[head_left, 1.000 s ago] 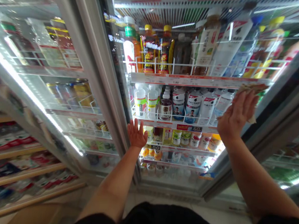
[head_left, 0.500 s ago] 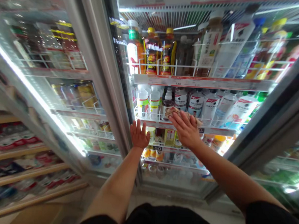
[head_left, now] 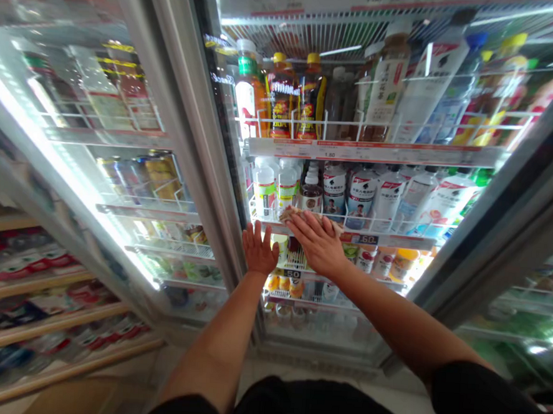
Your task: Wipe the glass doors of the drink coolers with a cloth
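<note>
I face a drinks fridge with a glass door. My left hand lies flat and open against the glass near the door's left edge. My right hand is just to its right, fingers stretched out, pressing a crumpled brownish cloth onto the glass. Only the cloth's upper edge shows above my fingers. Behind the glass stand rows of bottles on wire shelves with price strips.
A second glass fridge door stands at the left with cans and bottles behind it. Wooden shelves of packaged goods run along the far left. The grey door frame slants down at the right. Pale floor lies below.
My right hand has swept the cloth leftward across the glass, from the right edge of the door to beside my left hand. The left hand stayed in place.
</note>
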`<state>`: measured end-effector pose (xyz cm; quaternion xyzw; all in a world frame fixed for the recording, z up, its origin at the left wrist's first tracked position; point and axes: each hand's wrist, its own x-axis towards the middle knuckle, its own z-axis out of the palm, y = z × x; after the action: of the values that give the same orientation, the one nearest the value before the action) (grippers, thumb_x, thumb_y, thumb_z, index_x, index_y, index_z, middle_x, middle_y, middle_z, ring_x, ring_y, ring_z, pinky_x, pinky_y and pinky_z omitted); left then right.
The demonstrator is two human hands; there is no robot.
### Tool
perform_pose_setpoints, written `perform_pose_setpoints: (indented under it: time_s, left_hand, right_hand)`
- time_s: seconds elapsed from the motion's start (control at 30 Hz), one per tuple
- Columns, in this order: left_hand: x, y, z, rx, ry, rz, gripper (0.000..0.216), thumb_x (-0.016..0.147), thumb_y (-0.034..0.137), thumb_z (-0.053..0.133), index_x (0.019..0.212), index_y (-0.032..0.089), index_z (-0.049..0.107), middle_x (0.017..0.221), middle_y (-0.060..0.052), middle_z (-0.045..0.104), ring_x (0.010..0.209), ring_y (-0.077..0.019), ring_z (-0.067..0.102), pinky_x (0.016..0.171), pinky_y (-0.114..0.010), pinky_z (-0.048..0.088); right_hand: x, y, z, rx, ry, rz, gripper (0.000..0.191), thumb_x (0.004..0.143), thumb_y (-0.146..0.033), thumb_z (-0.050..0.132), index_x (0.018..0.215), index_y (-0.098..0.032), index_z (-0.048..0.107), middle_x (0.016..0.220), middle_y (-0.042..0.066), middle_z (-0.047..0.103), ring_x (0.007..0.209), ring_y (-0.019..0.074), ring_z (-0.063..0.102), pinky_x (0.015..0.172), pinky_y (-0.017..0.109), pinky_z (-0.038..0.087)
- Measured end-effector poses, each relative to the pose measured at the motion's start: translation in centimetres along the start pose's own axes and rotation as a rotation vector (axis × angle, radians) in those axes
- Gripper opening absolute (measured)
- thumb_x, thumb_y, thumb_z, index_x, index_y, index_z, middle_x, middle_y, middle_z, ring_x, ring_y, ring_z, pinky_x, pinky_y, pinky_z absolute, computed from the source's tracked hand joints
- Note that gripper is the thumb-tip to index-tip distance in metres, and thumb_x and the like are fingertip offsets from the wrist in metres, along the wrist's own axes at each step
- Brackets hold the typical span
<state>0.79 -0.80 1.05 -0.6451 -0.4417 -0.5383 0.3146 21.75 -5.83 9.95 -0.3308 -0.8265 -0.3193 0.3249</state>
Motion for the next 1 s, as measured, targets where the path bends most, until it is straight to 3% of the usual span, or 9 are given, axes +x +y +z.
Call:
perform_pose_setpoints:
  time_s: [0.1,0.2,0.33,0.43,0.53,0.63,0.7,0.8,1.0]
  left_hand:
    - [0.3,2.4,-1.1,-0.058,0.022,-0.005,0.062,0.098,0.032,0.040,0.154,0.013,0.023,0.164,-0.021,0.015,0.154,-0.0288,0.001,0.124,-0.060,0.011]
    - [0.7,5.5,-2.0,-0.150,-0.002,0.065,0.064,0.098,0.030,0.037,0.156,0.011,0.015,0.165,-0.021,0.007,0.154,-0.0292,0.003,0.123,-0.056,0.020]
    - [2.6,7.9,-2.0,-0.240,-0.118,0.247,0.056,0.100,0.039,0.027,0.151,0.017,0.031,0.160,-0.012,0.033,0.152,-0.0244,0.019,0.121,-0.046,0.031]
    - [4.0,8.4,-1.7,-0.222,-0.145,0.271,0.057,0.100,0.040,0.031,0.153,0.017,0.029,0.157,-0.013,0.037,0.151,-0.0244,0.023,0.120,-0.046,0.034]
    - [3.6,8.7,-1.9,-0.157,-0.122,0.186,0.062,0.098,0.032,0.042,0.154,0.012,0.024,0.158,-0.019,0.032,0.151,-0.0260,0.024,0.119,-0.047,0.036]
    - [1.2,8.6,-2.5,-0.094,-0.102,0.122,0.055,0.096,0.026,0.048,0.149,0.015,0.038,0.151,-0.017,0.045,0.148,-0.0256,0.030,0.117,-0.045,0.038]
    - [-0.4,8.1,-2.9,-0.064,-0.103,0.098,0.047,0.095,0.023,0.048,0.142,0.019,0.050,0.145,-0.014,0.053,0.145,-0.0238,0.038,0.115,-0.042,0.040]
    - [-0.5,6.9,-3.1,-0.027,-0.102,0.045,0.044,0.095,0.020,0.048,0.137,0.022,0.057,0.147,-0.012,0.052,0.145,-0.0233,0.037,0.116,-0.041,0.038]
    - [3.0,4.1,-2.3,0.028,-0.085,-0.112,0.054,0.097,0.022,0.041,0.151,0.019,0.038,0.162,-0.013,0.026,0.154,-0.0257,0.011,0.124,-0.051,0.022]
  right_hand:
    - [0.4,-0.7,0.1,0.082,-0.041,0.063,0.071,0.095,-0.013,0.039,0.159,-0.028,0.012,0.161,-0.003,0.032,0.154,0.0168,0.015,0.127,0.041,0.002]
    - [0.7,-0.9,0.2,0.149,-0.068,0.069,0.070,0.097,-0.019,0.039,0.160,-0.022,0.009,0.162,0.003,0.030,0.154,0.0201,0.015,0.126,0.043,0.014]
    - [0.3,0.3,-0.8,0.216,-0.083,-0.006,0.068,0.097,-0.020,0.035,0.159,-0.011,0.010,0.162,0.012,0.030,0.153,0.0199,0.022,0.122,0.040,0.028]
    - [-1.1,3.1,-3.0,0.181,-0.046,-0.024,0.065,0.098,-0.022,0.037,0.159,-0.015,0.016,0.160,0.011,0.035,0.151,0.0185,0.027,0.121,0.040,0.030]
    - [-3.7,7.8,-5.7,-0.013,0.125,0.125,0.067,0.099,-0.024,0.042,0.159,-0.023,0.014,0.160,0.007,0.036,0.152,0.0188,0.023,0.125,0.045,0.019]
    - [-6.4,12.9,-7.6,-0.226,0.264,0.370,0.067,0.099,-0.032,0.044,0.159,-0.020,0.015,0.163,0.013,0.028,0.154,0.0256,0.017,0.124,0.054,0.011]
    - [-7.8,15.2,-8.0,-0.291,0.233,0.389,0.067,0.100,-0.037,0.043,0.159,-0.021,0.017,0.163,0.014,0.027,0.154,0.0273,0.017,0.123,0.056,0.009]
    - [-8.9,16.3,-7.5,-0.329,0.194,0.369,0.068,0.099,-0.041,0.041,0.159,-0.020,0.017,0.163,0.014,0.026,0.154,0.0288,0.014,0.123,0.058,0.009]
    - [-9.1,15.1,-6.1,-0.338,0.216,0.399,0.069,0.099,-0.041,0.039,0.159,-0.017,0.015,0.164,0.018,0.021,0.154,0.0324,0.009,0.121,0.063,0.010]
